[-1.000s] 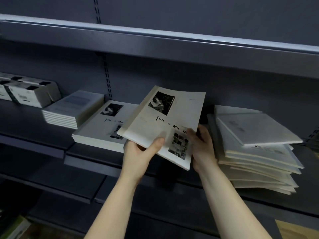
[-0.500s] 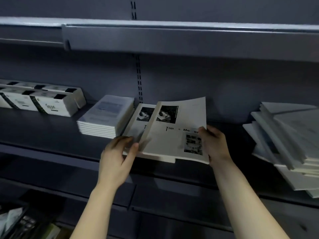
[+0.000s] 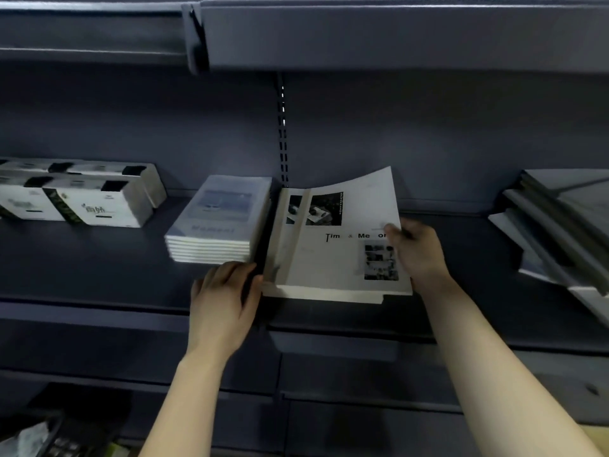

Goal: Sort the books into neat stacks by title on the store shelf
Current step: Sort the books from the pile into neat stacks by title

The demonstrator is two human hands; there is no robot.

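A white book titled "Time & Memory" (image 3: 336,255) lies on top of a same-title stack (image 3: 290,225) on the dark shelf (image 3: 99,278), its far edge still curled upward and shifted a little right of the stack. My right hand (image 3: 418,255) grips the book's right edge, thumb on the cover. My left hand (image 3: 227,298) rests with fingers against the stack's near left corner. To the left stands a neat stack of pale blue books (image 3: 217,222). An untidy pile of white books (image 3: 566,232) sits at the right edge.
White boxes with black and green bands (image 3: 75,196) stand at the far left of the shelf. Another shelf (image 3: 362,34) hangs close overhead. A perforated upright (image 3: 282,133) runs down the back panel. Lower shelves show below, with items at the bottom left (image 3: 39,437).
The held book has gone from the air onto the same-title stack. My left hand let go of it and now touches the stack's corner. The view shifted left.
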